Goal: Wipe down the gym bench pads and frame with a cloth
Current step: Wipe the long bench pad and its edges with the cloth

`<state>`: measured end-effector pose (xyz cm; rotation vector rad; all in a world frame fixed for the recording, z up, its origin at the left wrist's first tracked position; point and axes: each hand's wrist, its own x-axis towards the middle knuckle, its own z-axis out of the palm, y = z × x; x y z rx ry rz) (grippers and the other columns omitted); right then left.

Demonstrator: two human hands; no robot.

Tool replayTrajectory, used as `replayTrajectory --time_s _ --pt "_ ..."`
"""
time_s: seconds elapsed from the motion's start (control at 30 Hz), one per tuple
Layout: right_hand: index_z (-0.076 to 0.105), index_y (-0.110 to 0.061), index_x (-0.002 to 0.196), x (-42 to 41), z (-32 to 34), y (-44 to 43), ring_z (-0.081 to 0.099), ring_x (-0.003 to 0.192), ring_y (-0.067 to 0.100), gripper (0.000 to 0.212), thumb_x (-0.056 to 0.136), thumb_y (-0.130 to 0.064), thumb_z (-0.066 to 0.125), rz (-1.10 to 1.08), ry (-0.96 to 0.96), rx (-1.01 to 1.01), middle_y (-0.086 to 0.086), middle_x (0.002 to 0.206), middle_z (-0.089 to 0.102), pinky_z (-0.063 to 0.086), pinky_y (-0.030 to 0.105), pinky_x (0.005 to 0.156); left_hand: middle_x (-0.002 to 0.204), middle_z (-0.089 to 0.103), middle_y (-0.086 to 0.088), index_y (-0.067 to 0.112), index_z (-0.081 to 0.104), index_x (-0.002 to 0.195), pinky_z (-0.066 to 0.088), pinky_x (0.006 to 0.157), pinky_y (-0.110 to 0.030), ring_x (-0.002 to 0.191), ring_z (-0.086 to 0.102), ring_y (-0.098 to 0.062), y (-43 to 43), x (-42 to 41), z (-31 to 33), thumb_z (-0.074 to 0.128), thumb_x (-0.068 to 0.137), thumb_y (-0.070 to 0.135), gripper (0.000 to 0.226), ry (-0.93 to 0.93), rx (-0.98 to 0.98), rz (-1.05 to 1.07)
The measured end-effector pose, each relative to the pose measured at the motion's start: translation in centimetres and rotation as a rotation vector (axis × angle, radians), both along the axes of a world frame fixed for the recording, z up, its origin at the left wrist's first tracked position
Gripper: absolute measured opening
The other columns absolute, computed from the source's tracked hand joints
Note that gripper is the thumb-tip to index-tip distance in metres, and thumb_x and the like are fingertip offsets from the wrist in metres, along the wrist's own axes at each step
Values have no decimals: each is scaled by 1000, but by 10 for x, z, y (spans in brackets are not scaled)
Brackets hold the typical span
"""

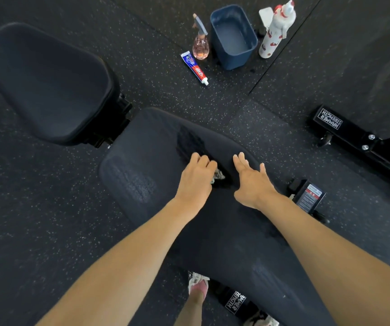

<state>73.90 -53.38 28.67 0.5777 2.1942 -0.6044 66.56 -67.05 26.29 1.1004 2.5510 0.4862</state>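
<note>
Long bench pad (147,161): left hand (196,177) curled over a cloth (218,177), pressed to it; right hand (252,182) flat beside, fingers straight. Seat pad (48,83) beyond. Farther, on floor (165,95): tube (194,67), spray bottle (200,43), blue tub (235,58), white bottle (276,29).

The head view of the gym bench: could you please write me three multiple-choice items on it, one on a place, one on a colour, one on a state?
1. Where does the toothpaste tube lie?
A. on top of the bench
B. on the floor beside the pink spray bottle
C. on a shelf

2. What colour is the tub?
A. red
B. white
C. blue

3. How is the right hand?
A. open, fingers straight
B. in an empty fist
C. curled round a bottle

Answers: 1 B, it lies on the floor by the bottle's base; 2 C, its walls are blue; 3 A, its fingers are straight above the long pad, while the left hand grips the cloth.
</note>
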Motion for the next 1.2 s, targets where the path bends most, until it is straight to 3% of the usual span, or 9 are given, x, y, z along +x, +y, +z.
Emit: replayTrajectory --time_s 0.07,0.2,0.37,0.6,0.7,0.8,0.87,0.97,1.2 --pt "-14 -14 152 -1 2 0 -1 149 13 93 83 -1 47 2 -12 -2 1 160 -19 -11 42 119 86 59 -9 3 65 94 45 54 -33 87 53 -30 2 -13 2 70 59 -16 40 38 -34 -45" --pt "-13 -14 152 -1 2 0 2 149 12 93 83 0 47 -9 -4 -11 1 160 -19 -12 42 119 117 50 -13 3 52 118 43 82 -37 115 39 -33 24 -47 -3 56 80 -7 40 65 -65 254" --pt "-13 -14 152 2 1 0 -3 149 11 95 81 3 46 -36 27 -39 -1 160 -20 -12 41 119 105 54 -13 3 57 108 42 72 -33 103 44 -32 33 -29 -3 54 72 -17 41 22 2 453" --pt "-14 -13 152 0 2 1 -6 149 14 92 86 -1 49 -24 7 -36 1 159 -21 -12 42 118 87 56 -3 9 65 93 49 53 -29 86 52 -24 -7 41 -2 76 54 -9 44 -63 -14 -62" --pt "-16 -14 152 2 0 0 -5 149 14 93 85 -1 48 -10 5 -28 1 159 -22 -11 42 119 85 55 -3 9 65 93 48 47 -31 86 44 -19 -20 29 -5 75 52 -10 46 -8 21 -193" --pt "-17 -15 151 5 -1 -2 -5 148 11 96 83 4 47 -19 17 -22 -2 158 -23 -10 41 120 94 54 -9 9 64 99 49 65 -43 94 40 -24 -18 -21 1 59 68 -13 38 7 85 158" --pt "-17 -15 151 6 -2 -3 -2 149 10 96 83 4 47 -13 27 -17 -2 158 -23 -10 40 120 104 55 -13 8 63 107 42 79 -37 101 44 -30 -13 -61 7 53 77 -13 38 44 139 467" --pt "-16 -14 152 6 -2 -2 -1 149 11 94 83 2 47 -18 31 -18 -1 159 -22 -10 40 120 110 56 -10 10 61 114 36 78 -29 103 44 -29 -10 -87 3 49 83 -10 39 57 105 648" --pt "-14 -14 152 9 -4 -5 10 148 14 94 84 -1 49 -9 67 5 0 159 -20 -10 42 119 90 63 -3 8 69 101 46 69 -34 89 48 -24 -22 18 -12 56 66 -18 45 -79 162 287"
